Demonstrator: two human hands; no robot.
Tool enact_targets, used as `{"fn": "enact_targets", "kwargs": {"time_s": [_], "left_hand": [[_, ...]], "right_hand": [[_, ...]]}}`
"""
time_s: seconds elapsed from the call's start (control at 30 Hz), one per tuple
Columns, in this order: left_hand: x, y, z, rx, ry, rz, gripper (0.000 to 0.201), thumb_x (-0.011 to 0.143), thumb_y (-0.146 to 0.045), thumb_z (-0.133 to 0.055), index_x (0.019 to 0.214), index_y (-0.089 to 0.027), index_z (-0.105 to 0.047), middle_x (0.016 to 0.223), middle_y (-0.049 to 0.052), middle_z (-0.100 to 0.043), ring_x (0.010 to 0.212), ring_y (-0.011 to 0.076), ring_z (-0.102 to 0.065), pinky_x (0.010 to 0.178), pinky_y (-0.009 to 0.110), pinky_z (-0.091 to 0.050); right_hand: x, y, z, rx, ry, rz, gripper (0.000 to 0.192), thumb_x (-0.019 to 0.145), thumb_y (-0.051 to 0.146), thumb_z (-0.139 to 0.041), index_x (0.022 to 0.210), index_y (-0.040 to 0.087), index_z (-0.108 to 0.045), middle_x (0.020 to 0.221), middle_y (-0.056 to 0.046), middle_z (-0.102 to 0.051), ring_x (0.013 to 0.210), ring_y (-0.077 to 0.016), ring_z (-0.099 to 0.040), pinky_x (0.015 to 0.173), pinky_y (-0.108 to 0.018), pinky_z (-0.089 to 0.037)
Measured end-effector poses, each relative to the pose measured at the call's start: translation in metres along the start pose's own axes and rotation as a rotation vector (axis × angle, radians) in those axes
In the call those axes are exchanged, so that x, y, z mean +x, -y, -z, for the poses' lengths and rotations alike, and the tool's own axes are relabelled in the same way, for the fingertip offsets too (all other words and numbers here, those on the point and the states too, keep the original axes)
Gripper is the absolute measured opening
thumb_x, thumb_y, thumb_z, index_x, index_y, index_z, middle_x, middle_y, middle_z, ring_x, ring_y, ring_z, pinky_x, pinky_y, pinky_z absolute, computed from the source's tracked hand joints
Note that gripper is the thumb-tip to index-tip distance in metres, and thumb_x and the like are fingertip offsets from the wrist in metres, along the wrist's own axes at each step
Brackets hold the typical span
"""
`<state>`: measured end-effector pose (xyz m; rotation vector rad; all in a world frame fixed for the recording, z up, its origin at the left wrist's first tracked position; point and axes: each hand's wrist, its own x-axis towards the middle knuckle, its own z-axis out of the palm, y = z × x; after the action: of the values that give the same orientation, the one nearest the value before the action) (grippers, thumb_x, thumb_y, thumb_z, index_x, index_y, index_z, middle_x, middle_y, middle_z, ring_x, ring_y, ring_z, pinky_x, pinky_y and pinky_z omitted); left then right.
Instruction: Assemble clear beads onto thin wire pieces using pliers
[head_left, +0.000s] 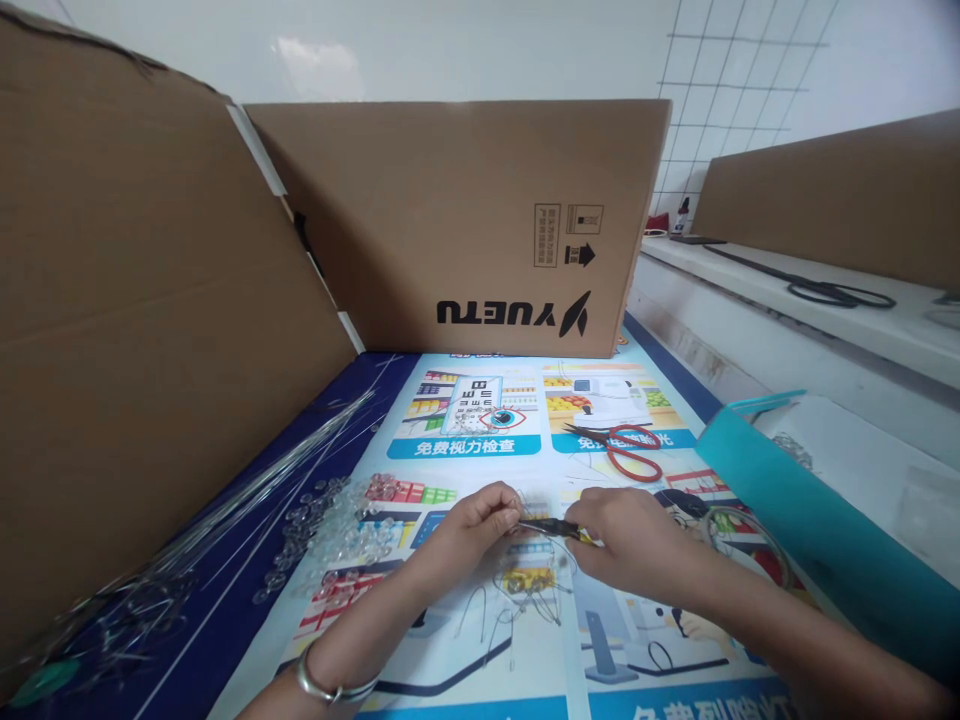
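My right hand (619, 530) is closed around a pair of pliers (553, 526) with dark jaws and yellow on the handles. The jaws point left and meet the fingertips of my left hand (480, 515). Thumb and forefinger of that hand pinch a thin wire, mostly hidden by the fingers. Below both hands lie several bent wire pieces (525, 600) on the printed sheet (472, 680). To the left, clear round beads (345, 530) are spread in a loose heap. Red-handled scissors (634, 455) rest beyond my right hand.
A teal box (817, 530) stands at the right, beside a coil of wire (750, 535). Long straight wires (277, 480) run along the blue cloth at left. Cardboard panels (420, 220) wall off the back and left. Black scissors (832, 292) lie on the white ledge.
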<state>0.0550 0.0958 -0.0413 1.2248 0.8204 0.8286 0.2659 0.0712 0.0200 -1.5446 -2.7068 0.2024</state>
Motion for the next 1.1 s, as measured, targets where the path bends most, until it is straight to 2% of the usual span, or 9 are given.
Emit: {"fn": "enact_targets", "kwargs": {"time_s": [0.13,0.37,0.57,0.77,1.1], "left_hand": [[0.001,-0.002,0.004,0.192,-0.052,-0.067,0.016,0.080,-0.032,-0.054,0.076,-0.017,-0.055,0.074,0.001,-0.055,0.068,0.0124,-0.046,0.064,0.023,-0.034],[0.000,-0.007,0.001,0.053,0.009,-0.005,0.015,0.080,-0.032,-0.054,0.079,-0.017,-0.050,0.079,0.002,-0.059,0.068,0.0116,-0.050,0.064,0.023,-0.034],[0.000,-0.006,0.001,-0.048,0.024,-0.012,0.018,0.076,-0.032,-0.060,0.077,-0.016,-0.052,0.077,0.004,-0.060,0.068,0.0123,-0.051,0.063,0.023,-0.035],[0.000,-0.005,0.002,0.004,0.001,-0.006,0.014,0.077,-0.028,-0.059,0.076,-0.015,-0.054,0.071,0.001,-0.056,0.060,0.0099,-0.047,0.058,0.022,-0.033],[0.000,-0.003,0.004,0.095,-0.013,-0.024,0.010,0.077,-0.025,-0.058,0.074,-0.016,-0.055,0.064,-0.001,-0.048,0.057,0.0090,-0.039,0.054,0.022,-0.027]], "right_hand": [[-0.003,0.001,0.009,-0.014,0.017,0.017,0.020,0.079,0.032,-0.045,0.078,0.020,-0.061,0.079,-0.003,-0.061,0.073,-0.0162,-0.055,0.057,-0.025,-0.027],[-0.003,-0.006,0.018,0.073,0.007,0.043,0.020,0.078,0.033,-0.048,0.081,0.020,-0.062,0.080,-0.003,-0.060,0.077,-0.0159,-0.055,0.063,-0.025,-0.032],[-0.002,0.000,0.011,-0.035,-0.019,0.015,0.021,0.079,0.034,-0.046,0.080,0.020,-0.061,0.081,-0.004,-0.060,0.076,-0.0168,-0.054,0.060,-0.026,-0.030],[-0.004,0.007,0.007,-0.114,-0.089,0.044,0.015,0.077,0.028,-0.046,0.074,0.019,-0.058,0.078,-0.004,-0.058,0.073,-0.0170,-0.051,0.058,-0.028,-0.027],[-0.004,0.008,0.001,-0.111,-0.093,0.048,0.015,0.077,0.027,-0.045,0.076,0.019,-0.057,0.078,-0.003,-0.058,0.073,-0.0170,-0.051,0.058,-0.029,-0.026]]}}
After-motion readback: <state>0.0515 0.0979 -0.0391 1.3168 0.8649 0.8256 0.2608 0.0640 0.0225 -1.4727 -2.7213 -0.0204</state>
